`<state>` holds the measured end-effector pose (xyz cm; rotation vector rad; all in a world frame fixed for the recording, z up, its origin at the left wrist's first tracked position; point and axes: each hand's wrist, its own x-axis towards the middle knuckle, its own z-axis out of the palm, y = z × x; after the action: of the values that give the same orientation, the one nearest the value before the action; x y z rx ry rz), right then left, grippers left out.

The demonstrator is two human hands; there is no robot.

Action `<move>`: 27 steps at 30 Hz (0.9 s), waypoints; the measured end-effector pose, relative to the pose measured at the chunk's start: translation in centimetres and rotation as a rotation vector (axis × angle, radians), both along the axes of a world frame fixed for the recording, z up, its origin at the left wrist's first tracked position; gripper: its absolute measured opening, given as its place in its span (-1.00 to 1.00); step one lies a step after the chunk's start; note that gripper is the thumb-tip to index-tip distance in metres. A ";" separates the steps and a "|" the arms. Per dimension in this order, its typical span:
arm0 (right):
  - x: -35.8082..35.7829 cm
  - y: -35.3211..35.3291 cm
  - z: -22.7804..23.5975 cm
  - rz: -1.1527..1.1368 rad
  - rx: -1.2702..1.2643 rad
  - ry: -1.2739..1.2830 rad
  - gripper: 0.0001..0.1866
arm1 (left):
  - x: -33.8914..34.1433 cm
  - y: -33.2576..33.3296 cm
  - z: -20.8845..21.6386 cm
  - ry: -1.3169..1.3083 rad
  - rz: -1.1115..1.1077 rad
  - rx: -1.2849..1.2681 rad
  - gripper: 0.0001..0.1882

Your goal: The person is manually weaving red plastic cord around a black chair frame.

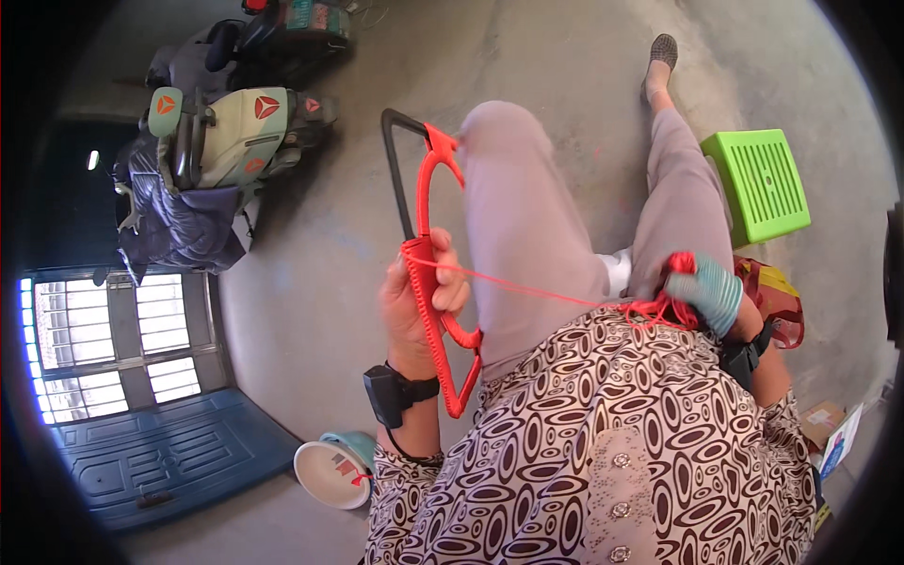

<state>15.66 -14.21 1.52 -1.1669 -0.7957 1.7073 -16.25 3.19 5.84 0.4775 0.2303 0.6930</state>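
Observation:
My left hand [407, 306] is closed round a frame of angular and curved bars [399, 179], beside my left thigh. Bare black shows on its far upper part, while a red covering with stitching along its edge wraps the rest. From the frame a thin red cord [537, 289] runs across my lap to the right. My right hand [714, 294], in a striped teal glove, is slightly blurred and closed on the red cord. A loose tangle of this cord [659, 313] lies on my lap under that hand.
To the right stands a green slatted plastic stool [761, 184], near a red and yellow bag [777, 301]. A white bucket [330, 476] sits at lower left by a blue door [179, 461]. Parked scooters [250, 137] stand at far left, one with a dark padded cover.

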 end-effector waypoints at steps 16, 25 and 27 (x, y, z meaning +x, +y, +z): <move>28.9 -14.1 -13.9 -1.521 -0.029 0.263 -0.73 | 10.2 1.5 -3.7 0.456 0.128 -0.029 -0.76; 4.0 2.2 3.6 -0.083 -0.164 -0.492 -0.55 | 10.2 1.2 -2.6 0.407 -0.014 -0.003 -0.74; 1.1 4.1 0.8 0.282 0.141 -0.835 -0.53 | 9.9 1.6 -2.1 0.466 -0.057 0.029 -0.76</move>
<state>16.74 -10.09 2.34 -1.7486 -1.6154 1.3080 -6.36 4.77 3.72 0.6686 0.6424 0.5219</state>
